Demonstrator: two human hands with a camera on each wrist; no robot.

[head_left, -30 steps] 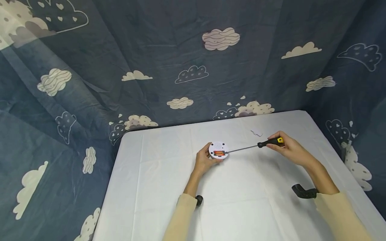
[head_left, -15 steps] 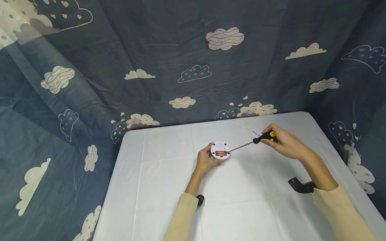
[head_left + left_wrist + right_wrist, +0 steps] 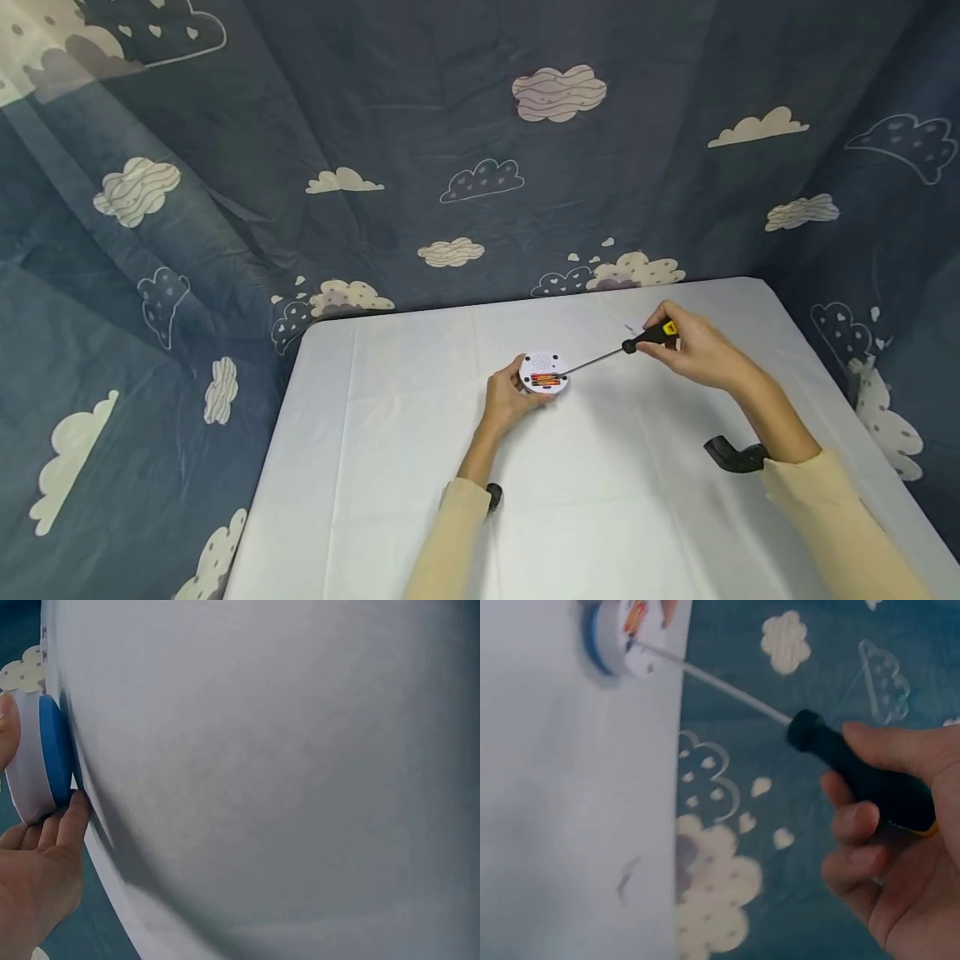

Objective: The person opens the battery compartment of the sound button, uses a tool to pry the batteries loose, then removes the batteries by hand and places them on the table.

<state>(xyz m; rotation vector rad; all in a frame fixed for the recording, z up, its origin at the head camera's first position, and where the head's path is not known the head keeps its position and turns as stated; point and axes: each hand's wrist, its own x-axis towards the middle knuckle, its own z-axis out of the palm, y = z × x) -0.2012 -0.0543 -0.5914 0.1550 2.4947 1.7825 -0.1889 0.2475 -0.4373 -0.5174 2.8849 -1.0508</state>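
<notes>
My left hand grips a round white device by its edge, with the back turned up. A blue rim on its other side shows in the left wrist view. In the back is an uncovered compartment with orange batteries, below a patch of small speaker holes. The right hand holds a screwdriver by its black and yellow handle. Its long shaft slants down to the left, and the tip is at the right end of the batteries. Whether the tip touches a battery, I cannot tell.
Behind the screwdriver handle a small white piece lies on the white-covered table, mostly hidden in the head view. Dark blue curtains with cloud prints stand behind and beside the table. Black wrist cameras sit on both wrists.
The right hand has moved left and farther from me, tilting the screwdriver more steeply, and now covers most of the small white piece. The left hand holds the device in nearly the same place.
</notes>
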